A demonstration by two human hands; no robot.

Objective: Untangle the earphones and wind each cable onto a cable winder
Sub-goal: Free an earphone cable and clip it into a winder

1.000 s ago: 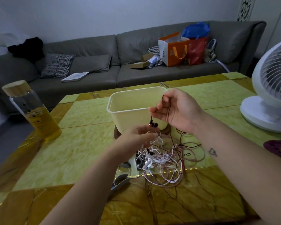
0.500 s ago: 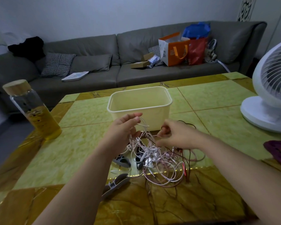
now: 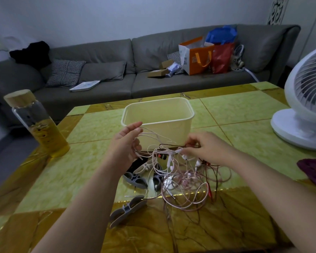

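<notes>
Across the green marble table (image 3: 80, 170), before the cream tub (image 3: 169, 133), I see the earphones (image 3: 186, 181) in one tangle, my left hand (image 3: 124, 145) loosely gripping lifted pink strands, my right hand (image 3: 208, 148) pinching the knot, and the cable winders (image 3: 134, 180) bare, so I judge nothing wound yet.
</notes>
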